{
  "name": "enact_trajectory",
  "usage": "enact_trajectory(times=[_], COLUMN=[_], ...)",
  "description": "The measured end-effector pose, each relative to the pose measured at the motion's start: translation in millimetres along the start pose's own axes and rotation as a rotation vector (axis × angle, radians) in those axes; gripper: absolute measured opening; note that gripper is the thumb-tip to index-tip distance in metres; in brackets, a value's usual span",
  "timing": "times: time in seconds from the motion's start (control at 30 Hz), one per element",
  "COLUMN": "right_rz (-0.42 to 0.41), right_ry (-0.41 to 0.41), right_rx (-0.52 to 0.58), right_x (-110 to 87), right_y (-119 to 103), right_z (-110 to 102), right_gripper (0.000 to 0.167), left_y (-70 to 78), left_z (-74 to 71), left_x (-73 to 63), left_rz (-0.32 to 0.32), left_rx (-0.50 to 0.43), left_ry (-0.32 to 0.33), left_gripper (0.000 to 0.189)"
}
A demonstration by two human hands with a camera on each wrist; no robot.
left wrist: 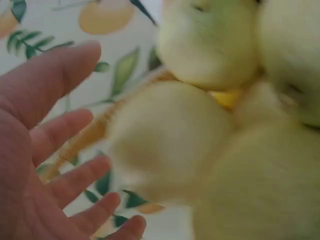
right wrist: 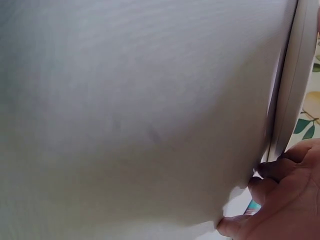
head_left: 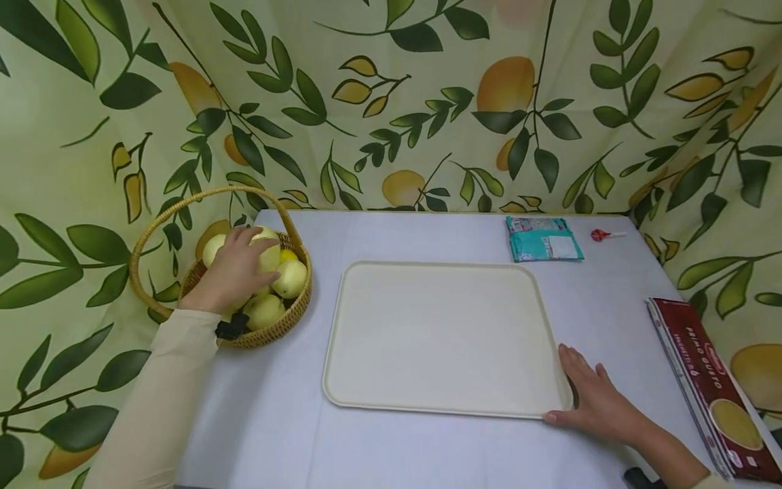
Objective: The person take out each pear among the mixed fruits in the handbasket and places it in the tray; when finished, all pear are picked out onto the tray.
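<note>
At the far left of the table, a wicker basket (head_left: 293,316) with a tall handle holds several pale yellow-green, apple-like fruits (head_left: 264,311). My left hand (head_left: 235,268) reaches over them with its fingers spread. In the left wrist view, that hand (left wrist: 45,135) has its thumb and fingers apart beside one round fruit (left wrist: 170,140). A large cream tray (head_left: 446,339) lies flat on the middle of the table. At its front right corner, my right hand (head_left: 592,397) touches the edge, fingers along the side. The right wrist view shows these fingertips (right wrist: 265,187) low against the tray's rim (right wrist: 295,75).
A teal packet (head_left: 544,239) and a red-headed lollipop (head_left: 601,235) lie at the back right. Dark red printed packaging (head_left: 715,387) lies along the right edge. White cloth (head_left: 391,448) covers the table, and a leaf-patterned curtain (head_left: 427,102) hangs behind.
</note>
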State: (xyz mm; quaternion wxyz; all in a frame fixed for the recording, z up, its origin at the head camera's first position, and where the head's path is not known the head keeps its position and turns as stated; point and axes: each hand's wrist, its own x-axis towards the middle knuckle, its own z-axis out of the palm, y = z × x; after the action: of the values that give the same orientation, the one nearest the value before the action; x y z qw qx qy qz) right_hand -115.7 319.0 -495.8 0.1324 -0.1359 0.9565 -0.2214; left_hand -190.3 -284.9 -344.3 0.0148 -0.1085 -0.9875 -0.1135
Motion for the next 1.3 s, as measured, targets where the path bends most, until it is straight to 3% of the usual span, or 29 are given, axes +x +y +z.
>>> enact_trajectory(times=[0.2,0.3,0.47,0.57,0.7,0.83,1.0,1.1,1.3], right_rz=[-0.013,-0.013,0.006,0.009,0.015,-0.001,-0.010,-0.017,-0.028], right_ry=[0.003,0.006,0.004,0.005,0.008,0.038,0.076,0.069,0.094], right_rx=[0.000,0.004,0.016,0.017,0.009,-0.019,-0.038,-0.040,0.001], right_x=[-1.2,0.0,1.3,-0.3,-1.0,0.9,-1.9,-2.4,-7.8], right_y=[3,4,2,3,2,2,7,6,7], right_z=[2,3,5,4,3,3,2,0,0], right_gripper=[0.140,0.140,0.141,0.142,0.142,0.140,0.139,0.137,0.132], left_y=[-16.6,-19.0,-18.4,-5.1,33.9,84.2,159.3,201.3,282.1], left_z=[11.7,14.9,15.4,15.6,14.2,26.6,68.0,94.5,132.4], left_x=[0.9,1.5,3.1,8.8,28.0,61.5,111.1,128.0,158.6], left_rz=[-0.060,-0.075,-0.067,-0.024,0.075,0.206,0.333,0.390,0.520], left_rx=[-0.123,-0.125,-0.133,-0.156,-0.201,-0.268,-0.350,-0.361,-0.381], left_ry=[-0.008,0.021,0.056,0.110,0.149,0.106,-0.019,-0.100,-0.205], left_gripper=[0.068,0.070,0.069,0.067,0.068,0.069,0.071,0.072,0.072])
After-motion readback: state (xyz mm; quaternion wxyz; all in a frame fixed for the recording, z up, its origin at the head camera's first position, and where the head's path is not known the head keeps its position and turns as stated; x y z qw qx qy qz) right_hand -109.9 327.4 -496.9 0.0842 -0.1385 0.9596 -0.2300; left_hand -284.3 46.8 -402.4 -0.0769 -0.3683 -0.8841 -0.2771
